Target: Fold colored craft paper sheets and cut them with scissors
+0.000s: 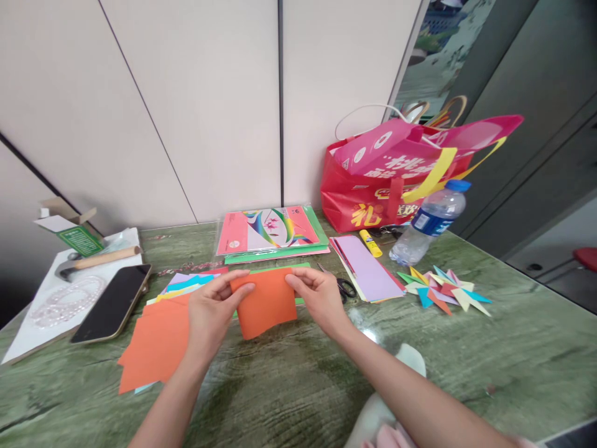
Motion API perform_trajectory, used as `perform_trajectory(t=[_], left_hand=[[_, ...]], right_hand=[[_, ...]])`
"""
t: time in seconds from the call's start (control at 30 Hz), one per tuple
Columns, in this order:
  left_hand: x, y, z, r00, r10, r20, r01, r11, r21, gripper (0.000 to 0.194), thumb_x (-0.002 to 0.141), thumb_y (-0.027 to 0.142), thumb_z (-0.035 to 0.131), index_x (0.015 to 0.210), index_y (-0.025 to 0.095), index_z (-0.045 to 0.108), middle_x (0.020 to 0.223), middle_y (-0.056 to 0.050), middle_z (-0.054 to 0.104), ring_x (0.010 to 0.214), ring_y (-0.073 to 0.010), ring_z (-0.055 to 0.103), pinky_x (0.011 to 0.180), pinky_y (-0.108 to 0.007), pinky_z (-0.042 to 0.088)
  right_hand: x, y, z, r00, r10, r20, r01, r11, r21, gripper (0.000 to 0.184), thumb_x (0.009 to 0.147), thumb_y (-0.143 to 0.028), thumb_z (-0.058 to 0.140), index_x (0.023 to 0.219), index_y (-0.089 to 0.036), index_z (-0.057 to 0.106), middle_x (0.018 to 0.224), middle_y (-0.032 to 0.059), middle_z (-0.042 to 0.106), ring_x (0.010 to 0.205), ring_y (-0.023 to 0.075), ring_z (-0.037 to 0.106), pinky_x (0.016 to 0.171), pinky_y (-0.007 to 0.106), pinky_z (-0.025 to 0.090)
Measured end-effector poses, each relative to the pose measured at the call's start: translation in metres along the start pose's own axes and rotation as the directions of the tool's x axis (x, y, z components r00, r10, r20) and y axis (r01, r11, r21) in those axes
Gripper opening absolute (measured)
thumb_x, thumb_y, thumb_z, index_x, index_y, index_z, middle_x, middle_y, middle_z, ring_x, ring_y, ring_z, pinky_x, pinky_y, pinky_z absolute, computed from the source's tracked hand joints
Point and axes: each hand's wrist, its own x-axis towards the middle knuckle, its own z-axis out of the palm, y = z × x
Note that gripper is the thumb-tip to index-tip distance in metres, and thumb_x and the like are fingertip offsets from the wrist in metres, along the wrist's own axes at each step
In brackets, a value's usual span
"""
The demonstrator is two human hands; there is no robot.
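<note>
Between both hands I hold up a small sheet of orange paper (pixel 265 305) above the table. My left hand (pixel 212 311) pinches its upper left corner, thumb in front. Its upper right corner is gripped by my right hand (pixel 321 298), again thumb in front. The paper's lower edge looks slightly curved. Beside my left hand lies a loose stack of orange sheets (pixel 156 345), with several other colours showing behind it. Just past the held sheet is a green sheet (pixel 303 266), mostly hidden. Black-handled scissors (pixel 345 289) lie partly hidden behind my right hand.
A packet of coloured paper (pixel 233 233) lies at the back. On the right are purple strips (pixel 373 274), a glue stick (pixel 370 244), a plastic bottle (pixel 426 221), folded paper pieces (pixel 450 289) and a red bag (pixel 364 199). A phone (pixel 114 305) and hammer (pixel 100 260) lie left.
</note>
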Motion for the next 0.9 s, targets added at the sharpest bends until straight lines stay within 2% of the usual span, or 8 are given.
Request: perform_trajectory(t=[0.57,0.9], left_hand=[[-0.0001,0.0024,0.0024,1.0,-0.025,-0.008,0.025,0.999,-0.045,0.032,0.053,0.026,0.074,0.083,0.018,0.067,0.081,-0.003,0.068,0.075,-0.0156,0.06,0.064,-0.023,0.049],[0.0007,0.0022,-0.0006,0.996,-0.09,0.019,0.091,0.992,-0.082,0.033,0.051,0.028,0.075,0.079,0.016,0.065,0.075,-0.003,0.067,0.074,-0.0168,0.061,0.066,-0.024,0.049]], right_hand=[[0.0014,0.0024,-0.002,1.0,-0.013,-0.013,0.013,1.0,-0.004,0.018,0.068,-0.032,0.063,0.076,-0.017,0.065,0.07,0.002,0.068,0.065,0.016,0.062,0.062,0.027,0.049],[0.0011,0.0014,-0.0015,0.999,-0.02,-0.033,0.02,1.0,-0.013,0.018,0.067,-0.032,0.064,0.075,-0.016,0.065,0.068,0.0013,0.068,0.062,0.0152,0.062,0.06,0.027,0.049]])
